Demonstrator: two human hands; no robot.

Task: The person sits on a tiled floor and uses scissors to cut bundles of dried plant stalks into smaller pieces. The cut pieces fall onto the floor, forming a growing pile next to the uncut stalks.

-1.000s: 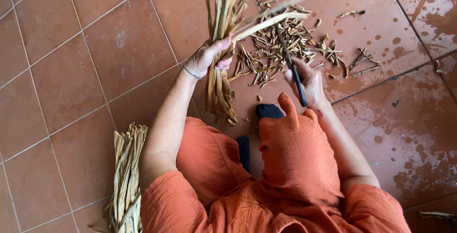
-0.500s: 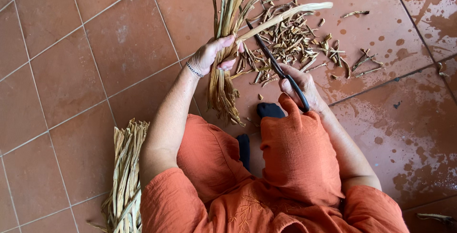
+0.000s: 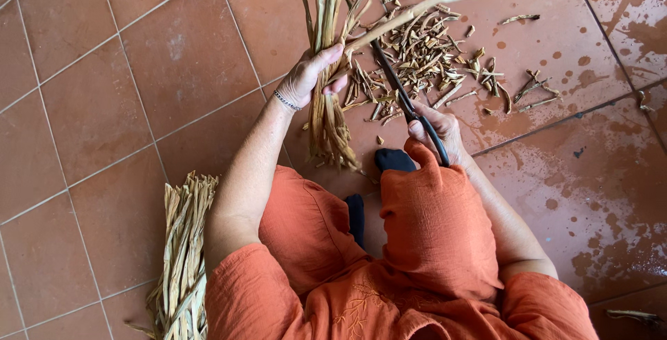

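Scissors now raised toward bundle, blades near left hand. Left hand clenched round bundle; right hand gripping scissors. Risk: thumb beside bundle nicked, stalks slipping.

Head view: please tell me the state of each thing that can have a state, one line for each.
left hand: closed around the bundle of dried stalks
bundle of dried stalks: gripped, held upright over the floor
right hand: closed on the scissors' handles
scissors: blades at a pale stalk
pale stalk: sticks out of the bundle, slanted
cut pieces: scattered on the floor
second bundle: lying on the floor, untouched
tiled floor: wet patches on the right
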